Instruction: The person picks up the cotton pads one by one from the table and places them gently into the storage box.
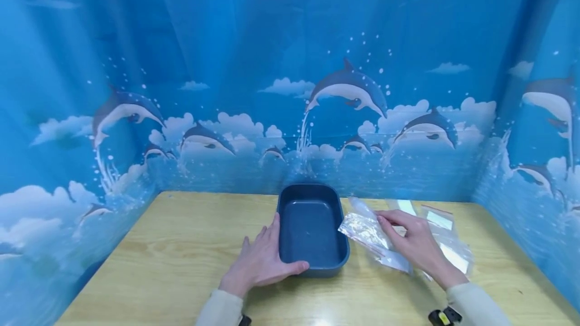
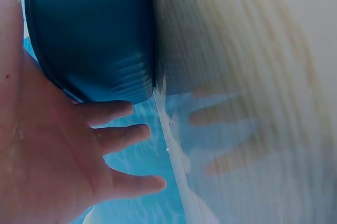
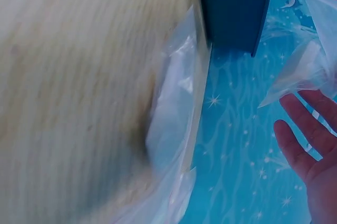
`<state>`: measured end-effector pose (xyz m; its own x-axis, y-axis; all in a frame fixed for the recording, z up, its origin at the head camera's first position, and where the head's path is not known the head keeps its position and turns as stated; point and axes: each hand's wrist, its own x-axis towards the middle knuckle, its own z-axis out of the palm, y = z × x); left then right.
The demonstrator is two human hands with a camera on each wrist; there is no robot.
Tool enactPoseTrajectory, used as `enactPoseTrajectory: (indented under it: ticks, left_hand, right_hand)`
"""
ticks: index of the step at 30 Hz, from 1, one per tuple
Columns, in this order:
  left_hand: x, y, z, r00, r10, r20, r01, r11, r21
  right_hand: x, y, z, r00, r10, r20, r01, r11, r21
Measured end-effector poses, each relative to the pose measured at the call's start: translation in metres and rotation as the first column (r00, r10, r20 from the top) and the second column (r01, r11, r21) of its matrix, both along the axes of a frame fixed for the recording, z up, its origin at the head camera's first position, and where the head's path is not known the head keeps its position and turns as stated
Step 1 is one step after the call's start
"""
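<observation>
A dark blue rectangular bin stands upright on the table, and nothing shows inside it. My left hand rests against its left side, with the thumb at the near rim. The left wrist view shows that hand's fingers straight and spread beside the wall. Right of the bin, my right hand pinches a clear plastic zip bag between thumb and fingers, above the table. In the right wrist view this bag hangs off the fingertips. What the bag contains cannot be made out.
Several more clear zip bags with white patches lie on the table's right side, partly under my right hand. The light wooden table meets a blue dolphin-print curtain at the back and sides.
</observation>
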<state>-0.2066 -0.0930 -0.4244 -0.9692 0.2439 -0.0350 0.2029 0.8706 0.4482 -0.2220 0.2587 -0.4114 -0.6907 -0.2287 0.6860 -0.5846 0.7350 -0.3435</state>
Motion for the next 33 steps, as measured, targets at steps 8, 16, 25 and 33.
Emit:
enactPoseTrajectory:
  ticks: [8, 16, 25, 33]
  left_hand:
    - [-0.001, 0.001, -0.001, 1.000, 0.013, 0.010, -0.013, 1.000, -0.001]
    - [-0.001, 0.001, -0.001, 1.000, 0.013, 0.027, -0.014, 1.000, 0.007]
    - [-0.003, 0.003, 0.000, 0.997, 0.023, 0.079, -0.023, 1.000, 0.010]
    - [0.000, 0.003, 0.001, 0.994, 0.026, 0.104, -0.028, 1.000, 0.015]
  right_hand:
    - [-0.008, -0.016, 0.004, 0.991, 0.112, -0.074, -0.111, 0.994, 0.010]
    - [-0.014, -0.032, 0.008, 0.987, 0.143, -0.078, -0.141, 0.989, 0.033]
    - [-0.018, -0.052, 0.009, 0.983, 0.177, -0.038, -0.175, 0.983, 0.046]
    - [-0.019, -0.063, 0.011, 0.977, 0.213, -0.007, -0.213, 0.976, 0.050]
